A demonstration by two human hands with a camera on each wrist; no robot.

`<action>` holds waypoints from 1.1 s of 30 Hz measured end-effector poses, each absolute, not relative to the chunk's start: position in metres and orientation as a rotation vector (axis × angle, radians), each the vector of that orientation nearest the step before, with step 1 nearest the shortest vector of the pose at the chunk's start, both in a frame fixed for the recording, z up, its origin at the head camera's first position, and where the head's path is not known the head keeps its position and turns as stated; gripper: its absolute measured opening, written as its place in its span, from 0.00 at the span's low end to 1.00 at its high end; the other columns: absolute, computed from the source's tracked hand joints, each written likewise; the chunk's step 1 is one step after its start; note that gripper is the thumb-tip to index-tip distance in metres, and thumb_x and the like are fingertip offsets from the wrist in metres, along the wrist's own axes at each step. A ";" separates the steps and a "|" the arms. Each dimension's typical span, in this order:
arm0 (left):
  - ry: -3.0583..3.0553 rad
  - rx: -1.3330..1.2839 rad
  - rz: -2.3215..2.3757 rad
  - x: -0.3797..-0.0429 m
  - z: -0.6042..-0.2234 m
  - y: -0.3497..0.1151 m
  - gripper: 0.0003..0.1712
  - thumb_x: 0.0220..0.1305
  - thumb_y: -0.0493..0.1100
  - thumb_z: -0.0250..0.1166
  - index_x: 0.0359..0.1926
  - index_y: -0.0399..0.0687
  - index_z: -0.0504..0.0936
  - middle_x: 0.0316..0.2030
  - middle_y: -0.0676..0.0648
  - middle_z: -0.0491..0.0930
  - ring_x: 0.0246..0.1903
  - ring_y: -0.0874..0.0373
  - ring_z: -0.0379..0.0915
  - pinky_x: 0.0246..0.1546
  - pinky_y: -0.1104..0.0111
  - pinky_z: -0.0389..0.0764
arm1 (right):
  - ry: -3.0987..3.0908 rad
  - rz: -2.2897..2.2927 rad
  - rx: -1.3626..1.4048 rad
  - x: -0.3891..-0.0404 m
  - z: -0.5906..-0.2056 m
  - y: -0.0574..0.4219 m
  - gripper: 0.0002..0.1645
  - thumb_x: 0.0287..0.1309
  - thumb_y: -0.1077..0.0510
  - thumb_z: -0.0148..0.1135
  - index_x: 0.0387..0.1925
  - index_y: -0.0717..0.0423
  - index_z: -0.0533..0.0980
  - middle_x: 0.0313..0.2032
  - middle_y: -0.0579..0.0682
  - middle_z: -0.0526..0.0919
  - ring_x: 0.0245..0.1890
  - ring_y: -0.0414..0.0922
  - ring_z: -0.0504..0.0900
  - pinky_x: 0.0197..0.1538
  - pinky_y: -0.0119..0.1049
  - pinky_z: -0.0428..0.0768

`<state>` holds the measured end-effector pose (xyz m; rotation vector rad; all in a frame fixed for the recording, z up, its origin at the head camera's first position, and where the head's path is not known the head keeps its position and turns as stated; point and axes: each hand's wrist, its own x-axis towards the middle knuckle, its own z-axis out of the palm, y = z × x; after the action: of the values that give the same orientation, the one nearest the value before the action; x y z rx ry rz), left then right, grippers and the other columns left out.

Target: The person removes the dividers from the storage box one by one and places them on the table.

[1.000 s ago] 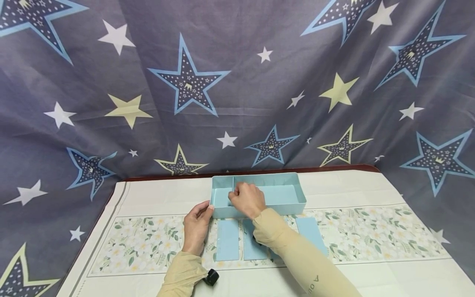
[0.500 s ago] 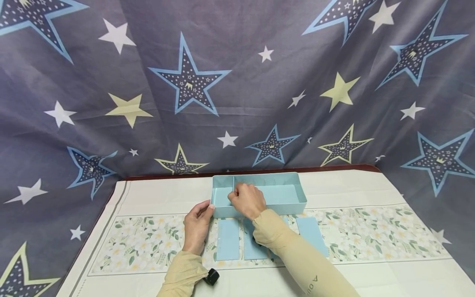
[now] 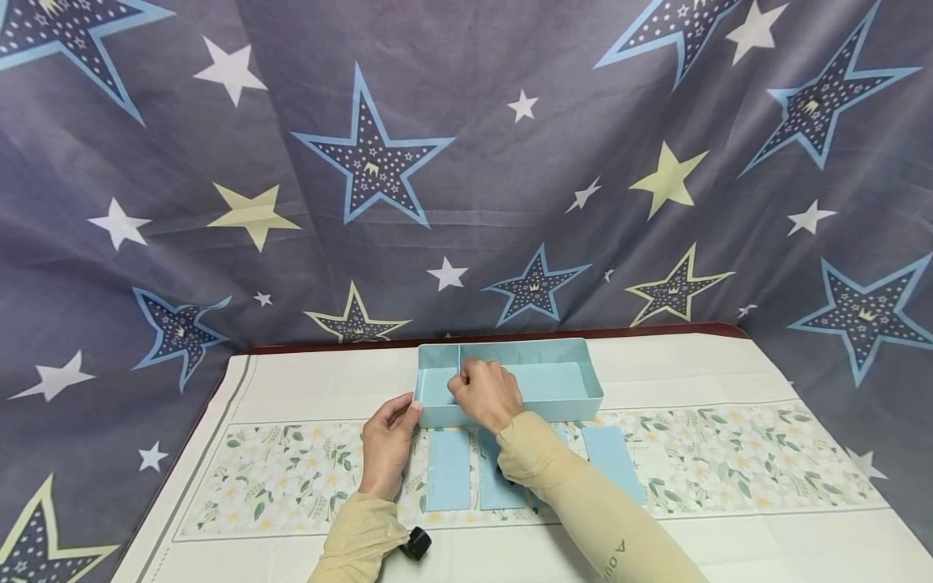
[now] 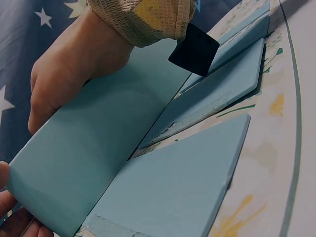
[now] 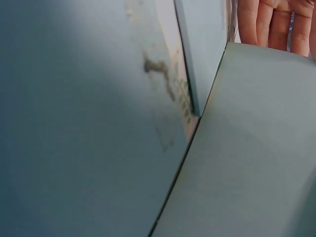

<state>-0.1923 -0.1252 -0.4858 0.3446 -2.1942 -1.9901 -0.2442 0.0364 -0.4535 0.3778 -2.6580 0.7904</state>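
Note:
A light-blue rectangular box [image 3: 563,411] stands open-topped on the table. A thin upright divider [image 3: 458,358] crosses its inside near the left end. My left hand [image 3: 386,449] holds the box's front left corner, its thumb by the rim and its fingers along the left side. My right hand [image 3: 487,393] reaches over the front wall with curled fingers, at the divider's near end, and seems to pinch it; its fingertips are hidden. Flat blue panels lie before the box: a left panel [image 3: 448,471], a middle panel [image 3: 500,479] partly under the right arm, and a right panel [image 3: 615,463].
A white tablecloth [image 3: 306,385] with a floral band [image 3: 736,461] covers the table. Behind its dark red back edge [image 3: 350,348] hangs a grey curtain [image 3: 466,202] with stars. A black wrist camera [image 3: 417,543] sits at the left cuff.

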 end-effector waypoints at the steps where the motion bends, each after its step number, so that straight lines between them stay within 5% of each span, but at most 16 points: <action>1: -2.191 0.344 -1.990 -0.192 -0.486 -0.125 0.16 0.57 0.48 0.62 0.47 0.51 0.77 0.45 0.46 0.77 0.42 0.61 0.72 0.47 0.62 0.76 | -2.651 0.792 0.380 -0.244 -0.454 0.037 0.15 0.45 0.55 0.51 0.08 0.45 0.61 0.06 0.42 0.62 0.07 0.40 0.60 0.10 0.33 0.57; 33: -2.200 0.354 -1.983 -0.193 -0.487 -0.125 0.15 0.57 0.47 0.62 0.46 0.53 0.77 0.44 0.48 0.77 0.41 0.63 0.72 0.47 0.63 0.76 | -2.564 0.806 0.363 -0.245 -0.441 0.036 0.16 0.41 0.58 0.52 0.06 0.45 0.60 0.05 0.42 0.59 0.07 0.40 0.57 0.10 0.32 0.53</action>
<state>-0.1932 -0.1248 -0.4872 0.3543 -2.1997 -1.9830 -0.2454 0.0357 -0.4410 0.3635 -2.5638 0.8060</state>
